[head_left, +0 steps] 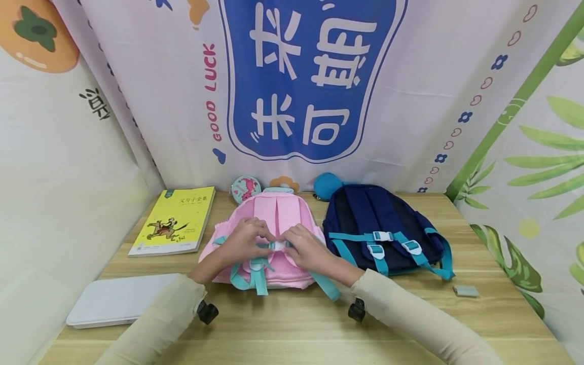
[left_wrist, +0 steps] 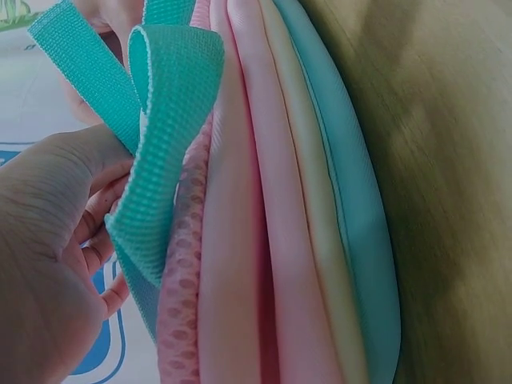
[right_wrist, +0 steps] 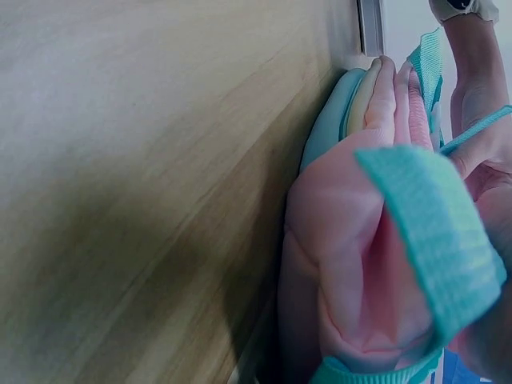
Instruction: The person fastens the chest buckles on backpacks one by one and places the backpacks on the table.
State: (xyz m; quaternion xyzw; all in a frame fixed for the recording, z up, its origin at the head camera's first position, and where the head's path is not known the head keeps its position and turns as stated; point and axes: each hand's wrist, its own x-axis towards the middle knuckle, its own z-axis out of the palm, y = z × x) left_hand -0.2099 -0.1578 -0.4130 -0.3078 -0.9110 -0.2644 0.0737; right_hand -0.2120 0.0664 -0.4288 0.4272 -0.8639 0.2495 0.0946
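Observation:
A pink backpack (head_left: 287, 276) with teal straps lies on the table, shoulder straps facing up. Across its middle runs a teal chest strap with a white buckle (head_left: 279, 246). From the left, my left hand (head_left: 244, 241) pinches the buckle end with thumb and fingers. My right hand (head_left: 307, 248) pinches the other side of the same buckle. In the left wrist view, a looped teal strap (left_wrist: 180, 104) hangs in front of the left fingers and hides the buckle. The right wrist view has another teal strap (right_wrist: 436, 232) across the backpack's side, partly covering the right hand.
A navy backpack (head_left: 358, 208) with fastened teal straps lies to the right. At left are a yellow book (head_left: 182, 220) and a flat white case (head_left: 118, 299). Round pouches, one patterned (head_left: 245, 189) and one blue (head_left: 326, 185), sit at the back. A small grey object (head_left: 465, 291) lies at right.

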